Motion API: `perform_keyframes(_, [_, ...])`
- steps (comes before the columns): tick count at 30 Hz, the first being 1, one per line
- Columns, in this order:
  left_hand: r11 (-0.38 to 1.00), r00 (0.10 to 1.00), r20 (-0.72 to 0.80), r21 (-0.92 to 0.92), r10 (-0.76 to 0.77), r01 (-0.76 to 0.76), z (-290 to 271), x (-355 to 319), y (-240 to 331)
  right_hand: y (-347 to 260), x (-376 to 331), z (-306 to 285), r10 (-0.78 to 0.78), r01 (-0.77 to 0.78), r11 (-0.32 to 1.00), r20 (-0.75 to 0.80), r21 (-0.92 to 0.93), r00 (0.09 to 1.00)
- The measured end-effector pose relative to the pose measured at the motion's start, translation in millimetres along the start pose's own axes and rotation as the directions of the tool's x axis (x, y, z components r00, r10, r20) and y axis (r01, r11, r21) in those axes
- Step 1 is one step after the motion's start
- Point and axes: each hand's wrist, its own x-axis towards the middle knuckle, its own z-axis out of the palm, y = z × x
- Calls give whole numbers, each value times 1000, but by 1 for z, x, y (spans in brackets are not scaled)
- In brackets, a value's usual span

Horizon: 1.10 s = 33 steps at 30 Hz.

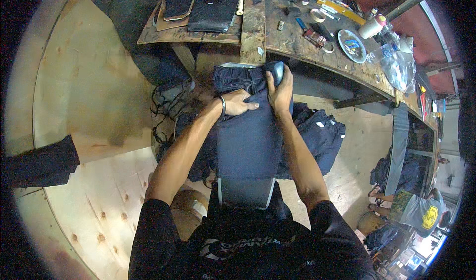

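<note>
A dark navy garment (pixel 248 141) is stretched over a long narrow board (pixel 245 193), whose grey near end sticks out toward my body. Its bunched, gathered edge (pixel 235 78) lies at the board's far end, by the workbench. My left hand (pixel 238 103) is closed on the cloth just below that edge, thumb pointing right. On the right side of the far end, my right hand (pixel 280 89) wraps round a smooth grey-blue rounded object (pixel 275 72) against the cloth; its kind is unclear. The fingertips of this hand are partly hidden.
Ahead stands a worn wooden workbench (pixel 292 42) with a plate (pixel 352 46), tape rolls, a thread cone (pixel 372 27) and black panels (pixel 213 12). Dark cloth (pixel 317 136) is heaped right of the board. Tangled straps (pixel 166 106) lie left. Another person (pixel 421 213) is far right.
</note>
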Motion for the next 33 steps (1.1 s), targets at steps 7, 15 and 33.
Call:
perform_keyframes(7, [976,807,-589,161,-22,145,-19,-36,14,4,-2,-14,-112,112,994,-91,-3,990])
perform_keyframes(15, [866,560,-784,452,269,216,15,18,-14,-105,-125,-97,-357,402,911,667,93,654])
perform_keyframes(33, [899,644,-763,320,56,301,-3,37,-18,-65,-173,-86,-177,275,961,809,20,561])
